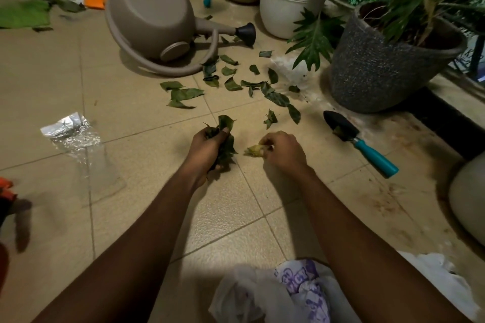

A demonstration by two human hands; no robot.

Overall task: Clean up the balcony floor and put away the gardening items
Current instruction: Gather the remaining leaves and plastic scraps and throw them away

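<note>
clear plastic sleeve (78, 139): lies flat on the floor tiles (131, 102) to your left, its foil end crumpled.
watering can (152, 16): tipped on its side at the back, spout pointing right toward the white pot (286, 5).
left grip (210, 145): your fingers are curled round a bunch of green leaves (226, 123), low over the floor.
loose leaves (232, 84): scattered on the tiles between the watering can and your hands.
right grip (284, 151): your fingertips pinch one yellowish leaf (253, 151), just beside the bunch.
white bag (262, 294): crumpled on the floor under your right forearm.
trowel (359, 139): lies on the floor to your right, black blade toward the grey pot (380, 71), teal handle toward you.
</note>
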